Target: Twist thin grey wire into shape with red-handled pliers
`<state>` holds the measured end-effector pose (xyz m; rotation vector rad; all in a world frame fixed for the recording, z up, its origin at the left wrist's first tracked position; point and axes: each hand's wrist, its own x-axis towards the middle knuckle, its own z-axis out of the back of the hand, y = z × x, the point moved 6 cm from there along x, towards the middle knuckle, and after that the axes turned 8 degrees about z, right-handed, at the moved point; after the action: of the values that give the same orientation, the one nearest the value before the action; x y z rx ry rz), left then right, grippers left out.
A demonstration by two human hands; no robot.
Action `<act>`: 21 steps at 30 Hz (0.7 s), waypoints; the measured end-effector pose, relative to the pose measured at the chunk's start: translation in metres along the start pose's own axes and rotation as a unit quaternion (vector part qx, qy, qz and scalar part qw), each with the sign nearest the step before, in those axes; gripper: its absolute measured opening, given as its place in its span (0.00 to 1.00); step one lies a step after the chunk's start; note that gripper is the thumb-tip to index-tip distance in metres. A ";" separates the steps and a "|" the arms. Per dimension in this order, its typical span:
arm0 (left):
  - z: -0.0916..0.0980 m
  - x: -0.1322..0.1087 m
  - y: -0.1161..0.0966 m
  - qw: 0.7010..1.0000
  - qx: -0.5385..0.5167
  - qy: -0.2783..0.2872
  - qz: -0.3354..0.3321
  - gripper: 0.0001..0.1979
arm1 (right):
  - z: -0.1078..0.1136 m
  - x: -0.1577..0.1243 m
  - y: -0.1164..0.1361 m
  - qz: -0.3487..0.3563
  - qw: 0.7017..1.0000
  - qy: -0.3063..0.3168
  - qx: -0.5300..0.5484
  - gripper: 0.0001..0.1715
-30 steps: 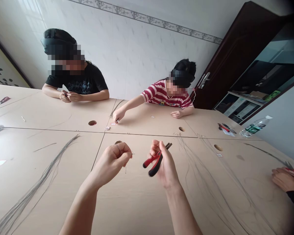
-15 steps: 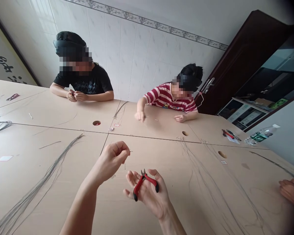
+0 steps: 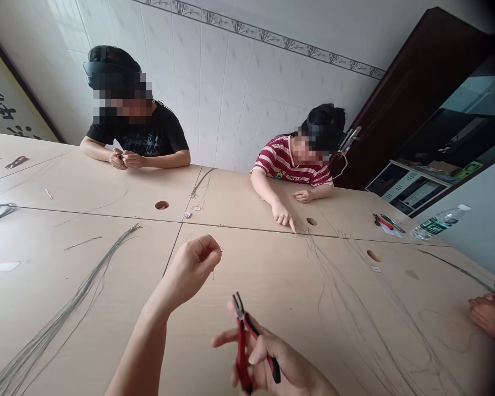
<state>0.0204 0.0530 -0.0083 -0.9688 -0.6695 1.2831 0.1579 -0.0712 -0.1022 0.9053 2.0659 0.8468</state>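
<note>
My left hand is closed in a pinch above the table. A short end of thin dark wire pokes out past its fingertips, and another bit hangs below them. Lower and to the right, my right hand holds small pliers with red and black handles. Their jaws point up and are slightly apart, below my left hand. The thumb lies over the handles while other fingers are spread. The jaws touch nothing.
A bundle of grey wires lies on the left of the table. More loose wires run along the right. Across sit two people, one with a hand at the wire ends. A bottle and another person's hand are at right.
The pliers have turned more upright and dropped lower as my right fingers shifted around the handles. My left hand has barely moved. The striped-shirt person's hand has reached right to the wire ends.
</note>
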 end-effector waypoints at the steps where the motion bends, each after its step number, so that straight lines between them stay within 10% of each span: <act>1: -0.001 0.000 -0.002 1.000 0.007 -0.009 -0.012 0.07 | 0.009 -0.002 0.011 0.041 0.993 -0.041 -0.099 0.35; 5: -0.006 0.000 -0.010 0.991 0.051 -0.087 -0.088 0.07 | 0.025 -0.015 0.072 0.190 0.819 -0.203 -0.502 0.19; 10: -0.016 -0.005 -0.020 0.954 0.126 -0.173 -0.209 0.07 | 0.003 -0.021 0.115 0.286 0.646 -0.260 -0.659 0.18; 13: -0.019 -0.008 -0.024 0.935 0.153 -0.197 -0.251 0.08 | -0.006 -0.022 0.123 0.308 0.634 -0.263 -0.659 0.16; 18: -0.023 -0.012 -0.029 0.922 0.173 -0.188 -0.292 0.09 | 0.001 -0.017 0.141 0.320 0.756 -0.237 -0.519 0.06; 21: -0.029 -0.014 -0.030 0.919 0.179 -0.172 -0.307 0.08 | -0.004 -0.010 0.162 0.374 0.762 -0.210 -0.485 0.04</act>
<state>0.0565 0.0335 0.0062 -0.1892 -0.8845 0.9591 0.2129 0.0069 0.0288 1.1229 0.5949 1.6981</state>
